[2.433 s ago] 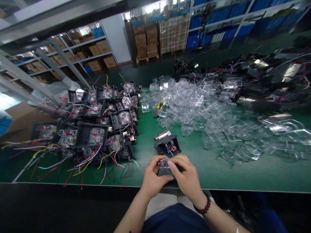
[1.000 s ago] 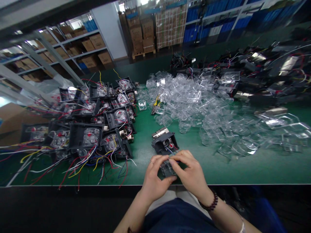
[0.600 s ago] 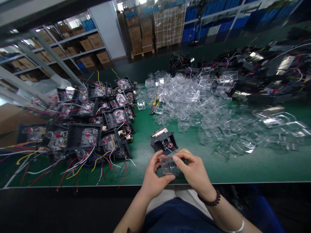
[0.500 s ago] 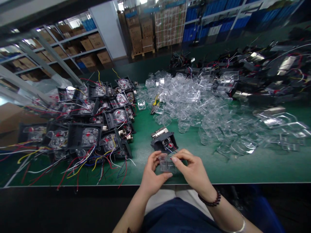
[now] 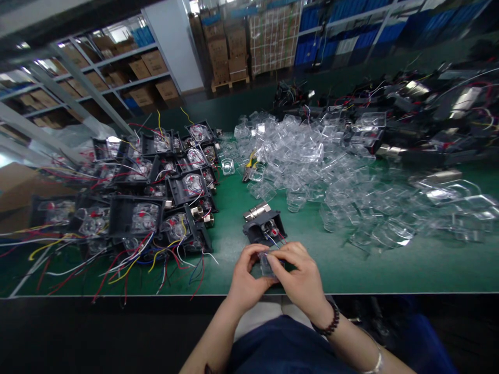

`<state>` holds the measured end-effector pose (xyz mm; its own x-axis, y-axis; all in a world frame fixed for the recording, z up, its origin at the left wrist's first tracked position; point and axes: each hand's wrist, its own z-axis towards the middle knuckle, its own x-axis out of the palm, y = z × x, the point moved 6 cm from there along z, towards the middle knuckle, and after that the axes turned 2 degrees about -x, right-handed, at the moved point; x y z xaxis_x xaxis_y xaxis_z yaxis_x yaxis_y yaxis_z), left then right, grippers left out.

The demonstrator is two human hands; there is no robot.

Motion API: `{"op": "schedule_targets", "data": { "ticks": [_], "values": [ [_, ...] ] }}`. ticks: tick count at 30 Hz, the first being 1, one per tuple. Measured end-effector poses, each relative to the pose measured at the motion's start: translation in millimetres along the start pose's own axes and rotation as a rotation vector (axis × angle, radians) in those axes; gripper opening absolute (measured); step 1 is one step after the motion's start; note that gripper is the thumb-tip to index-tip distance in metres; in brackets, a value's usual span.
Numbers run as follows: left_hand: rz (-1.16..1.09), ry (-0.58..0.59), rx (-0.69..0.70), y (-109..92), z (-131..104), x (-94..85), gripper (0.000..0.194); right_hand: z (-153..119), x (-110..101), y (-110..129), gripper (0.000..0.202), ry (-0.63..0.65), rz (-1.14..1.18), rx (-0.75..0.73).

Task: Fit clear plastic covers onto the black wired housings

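Near the front edge of the green table, a clear plastic cover [image 5: 266, 266] is held between both hands. My left hand [image 5: 249, 278] curls round its left side, fingers behind and thumb in front. My right hand [image 5: 299, 275] pinches at the cover's upper right, its fingers hiding part of it. Just beyond the hands sits a dark grey housing [image 5: 255, 232] with a metal cylindrical fitting [image 5: 256, 212] on its far side. Red parts and thin wires [image 5: 275, 241] show inside the housing, and the wires run toward my right hand.
Several grey housings [image 5: 117, 218] with clear covers and loose coloured wires crowd the left. A heap of clear plastic covers [image 5: 296, 150] spreads over the middle and right. Yellow-handled pliers [image 5: 249, 166] lie at its left edge. Dark assemblies [image 5: 429, 114] are piled far right.
My right hand has moved left, over the clear cover, and now hides more of it. The left hand stays round the cover. The housing has hardly moved.
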<state>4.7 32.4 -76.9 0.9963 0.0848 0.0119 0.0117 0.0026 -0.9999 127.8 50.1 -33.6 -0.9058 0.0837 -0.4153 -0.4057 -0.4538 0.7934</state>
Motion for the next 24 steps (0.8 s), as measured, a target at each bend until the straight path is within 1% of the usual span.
{"op": "schedule_targets", "data": {
  "ticks": [6,11,14,19,24],
  "values": [
    [-0.014,-0.012,-0.009,0.9,1.0,-1.5,0.044,-0.6,-0.1,0.9,0.016,-0.004,-0.027,-0.02],
    [-0.044,-0.029,-0.092,0.3,0.7,-2.1,0.049,2.6,0.1,0.9,0.017,0.063,-0.028,-0.015],
    [-0.052,-0.044,-0.124,0.3,0.6,-2.9,0.051,4.0,-0.6,0.7,0.015,0.074,-0.033,-0.018],
    [0.0,-0.055,-0.116,1.4,1.8,-4.3,0.05,2.7,-1.6,0.9,0.016,0.027,-0.045,-0.03],
    [0.079,-0.038,-0.05,-0.1,2.3,-4.4,0.046,-2.7,-0.1,-1.3,0.016,-0.032,-0.036,-0.014]
  ]
}}
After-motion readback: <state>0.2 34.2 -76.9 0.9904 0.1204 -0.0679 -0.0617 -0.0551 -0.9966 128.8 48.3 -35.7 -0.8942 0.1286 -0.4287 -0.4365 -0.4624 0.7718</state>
